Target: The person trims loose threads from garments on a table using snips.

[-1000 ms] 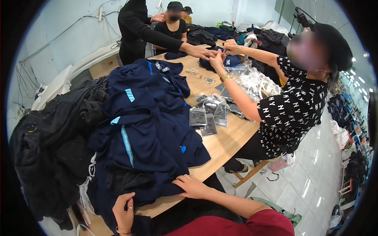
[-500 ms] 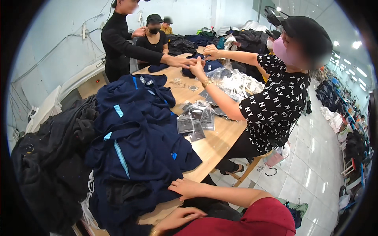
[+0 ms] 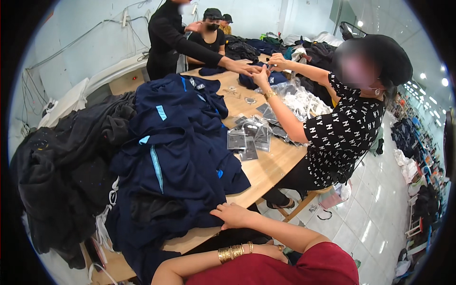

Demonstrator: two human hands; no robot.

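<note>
My right hand (image 3: 232, 214) lies flat on the near edge of a heap of navy garments with light-blue stripes (image 3: 175, 147), fingers spread and holding nothing. My left forearm, wearing gold bangles (image 3: 232, 253), crosses in front of my red top. My left hand (image 3: 270, 248) is tucked low under my right forearm, mostly hidden. The garments are piled on a wooden table (image 3: 273, 168).
A mound of black garments (image 3: 61, 166) fills the table's left side. Clear flat packets (image 3: 249, 135) lie mid-table. A seated person in a black-and-white patterned top (image 3: 346, 128) and a standing person in black (image 3: 166, 38) handle something small at the far end.
My left hand has dropped from beside the garment heap and swung right, under my right forearm. My right hand stays on the navy garments. The view has shifted slightly.
</note>
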